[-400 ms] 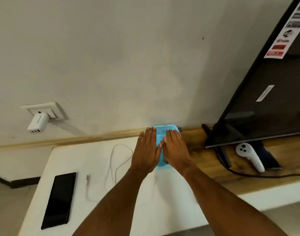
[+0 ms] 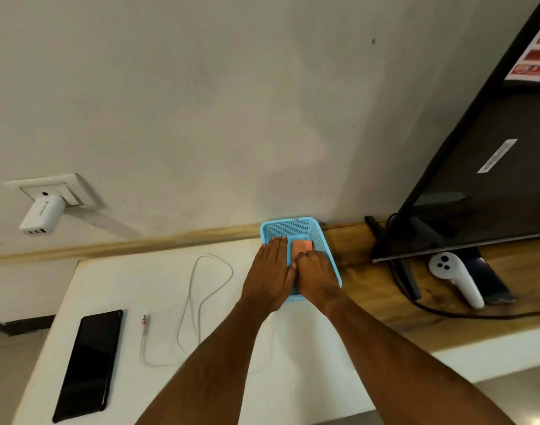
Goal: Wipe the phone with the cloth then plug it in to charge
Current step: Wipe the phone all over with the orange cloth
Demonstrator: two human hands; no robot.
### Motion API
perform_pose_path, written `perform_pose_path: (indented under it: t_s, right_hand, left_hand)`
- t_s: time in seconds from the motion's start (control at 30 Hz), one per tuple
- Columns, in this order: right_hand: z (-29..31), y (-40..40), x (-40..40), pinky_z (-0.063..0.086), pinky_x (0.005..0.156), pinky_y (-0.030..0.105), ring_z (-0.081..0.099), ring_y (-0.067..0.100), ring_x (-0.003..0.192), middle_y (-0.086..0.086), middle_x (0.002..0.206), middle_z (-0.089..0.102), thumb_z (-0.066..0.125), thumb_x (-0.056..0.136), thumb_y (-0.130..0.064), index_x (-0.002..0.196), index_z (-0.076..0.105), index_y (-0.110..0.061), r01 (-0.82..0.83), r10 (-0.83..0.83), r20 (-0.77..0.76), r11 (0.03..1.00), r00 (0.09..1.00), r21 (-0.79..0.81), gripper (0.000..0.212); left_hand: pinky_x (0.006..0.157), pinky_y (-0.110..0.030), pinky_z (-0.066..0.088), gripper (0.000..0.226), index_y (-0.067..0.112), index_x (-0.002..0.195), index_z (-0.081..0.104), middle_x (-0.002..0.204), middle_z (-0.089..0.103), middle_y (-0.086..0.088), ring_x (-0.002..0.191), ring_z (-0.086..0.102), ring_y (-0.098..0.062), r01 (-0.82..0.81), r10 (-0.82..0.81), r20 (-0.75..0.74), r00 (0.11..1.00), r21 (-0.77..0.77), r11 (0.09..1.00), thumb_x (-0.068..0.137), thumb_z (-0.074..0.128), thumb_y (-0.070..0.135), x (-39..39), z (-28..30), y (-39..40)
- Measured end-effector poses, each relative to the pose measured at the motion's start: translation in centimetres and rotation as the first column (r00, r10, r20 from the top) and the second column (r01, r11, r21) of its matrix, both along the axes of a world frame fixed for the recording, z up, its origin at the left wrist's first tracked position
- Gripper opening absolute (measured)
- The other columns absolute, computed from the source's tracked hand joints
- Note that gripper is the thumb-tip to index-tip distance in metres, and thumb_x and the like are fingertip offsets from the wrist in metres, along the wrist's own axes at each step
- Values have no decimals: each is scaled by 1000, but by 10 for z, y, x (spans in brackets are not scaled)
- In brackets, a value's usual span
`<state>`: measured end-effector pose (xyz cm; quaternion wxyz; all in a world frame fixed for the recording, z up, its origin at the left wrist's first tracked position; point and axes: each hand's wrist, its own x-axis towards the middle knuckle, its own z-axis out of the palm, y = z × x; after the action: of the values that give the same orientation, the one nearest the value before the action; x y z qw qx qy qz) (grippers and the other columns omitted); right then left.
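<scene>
A black phone (image 2: 87, 365) lies screen up at the near left of the white tabletop (image 2: 109, 280). To its right a white charging cable (image 2: 198, 302) lies looped, its plug end (image 2: 144, 322) beside the phone. A white charger (image 2: 41, 216) sits in the wall socket (image 2: 63, 188). A folded orange cloth (image 2: 302, 246) lies in a blue mesh basket (image 2: 293, 225) against the wall. My left hand (image 2: 268, 277) rests flat on the basket's left rim, fingers straight. My right hand (image 2: 316, 274) is in the basket, fingers curled down onto the cloth's near edge; the fingertips are hidden.
A large black TV (image 2: 492, 179) stands on the wooden shelf (image 2: 370, 286) to the right. Under it lie a white controller (image 2: 456, 277), a dark flat device (image 2: 489, 283) and a black cord (image 2: 446, 312). The tabletop ends at the left and near edges.
My right hand's fingers have curled back, uncovering the orange cloth in the basket. My left hand stays flat on the basket.
</scene>
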<state>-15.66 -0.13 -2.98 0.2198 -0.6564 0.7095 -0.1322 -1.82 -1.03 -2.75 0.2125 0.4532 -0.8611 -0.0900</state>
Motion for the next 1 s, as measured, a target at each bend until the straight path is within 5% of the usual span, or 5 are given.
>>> perform_pose_path:
  t_s: [0.13,0.53,0.73,0.87,1.0]
  right_hand:
    - [1,-5,2,40,113,35,51,22,124,5,148,45,43,102,-41,148,30,-20,-123,109,-199,991,974,-61,52]
    - [2,-11,6,51,99,39,61,25,109,4,130,58,45,103,-35,139,44,-18,50,-58,-171,997,984,-51,39]
    - [21,-3,11,58,88,36,67,23,97,3,116,68,54,99,-38,127,61,-21,248,-241,59,950,969,-189,33]
    - [56,2,20,42,52,15,64,11,58,-6,67,65,61,95,-42,64,62,-13,525,-454,353,840,818,-138,42]
    - [83,14,32,58,79,37,67,27,87,11,94,69,59,98,-17,90,62,-9,578,-499,605,813,621,78,12]
  left_hand:
    - [112,-47,33,61,-6,143,45,143,54,-25,133,52,-40,4,-4,54,999,-16,1000,109,20,39,4,-21,3]
    - [116,-46,28,60,0,150,28,153,44,-21,142,42,-36,-34,34,6,999,37,999,108,14,40,2,-18,1]
    - [121,-38,-1,83,3,157,17,164,22,-14,154,16,-27,-64,64,5,998,93,994,98,-10,55,7,1,8]
    - [120,-44,13,77,-1,153,28,159,34,-19,148,30,-32,-64,60,47,997,79,995,104,-3,49,23,24,19]
    - [115,-49,23,68,-5,148,36,152,45,-21,142,42,-36,-87,87,10,996,7,996,108,8,42,40,44,30]
